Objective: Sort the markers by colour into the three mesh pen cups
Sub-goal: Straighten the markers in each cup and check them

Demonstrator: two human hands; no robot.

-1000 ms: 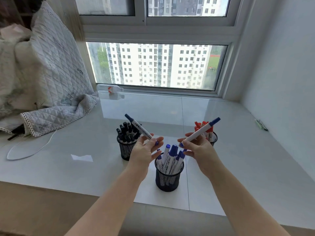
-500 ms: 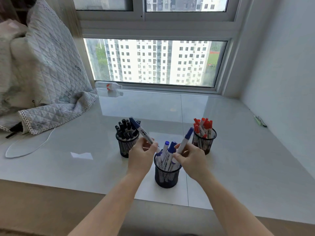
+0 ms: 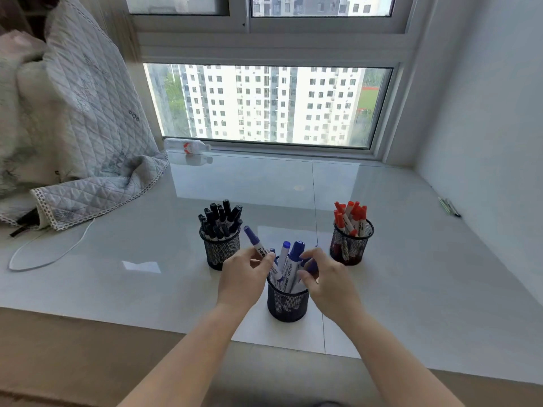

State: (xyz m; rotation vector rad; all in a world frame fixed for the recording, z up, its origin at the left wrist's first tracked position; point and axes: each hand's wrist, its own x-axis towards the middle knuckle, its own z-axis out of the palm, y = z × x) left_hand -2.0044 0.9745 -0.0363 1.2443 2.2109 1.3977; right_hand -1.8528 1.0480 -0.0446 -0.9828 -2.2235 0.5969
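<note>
Left hand (image 3: pixel 244 274) pinches a blue-capped white marker (image 3: pixel 262 251), tilted, its lower end now lowered to the near black mesh cup (image 3: pixel 287 302); right hand (image 3: pixel 324 279) has seated its blue marker (image 3: pixel 312 264) there, fingers curled round the cap (release unconfirmed) — blue sorting nearly complete.

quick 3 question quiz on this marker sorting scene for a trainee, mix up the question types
1. True or false: the left hand holds a red marker.
2. Which cup stands nearest the person? A black-marker cup B blue-marker cup C red-marker cup
3. Fill in: the right hand is lowering a ___ marker into the near cup.

Key: 1 false, it grips a blue marker; 2 B; 3 blue.
</note>
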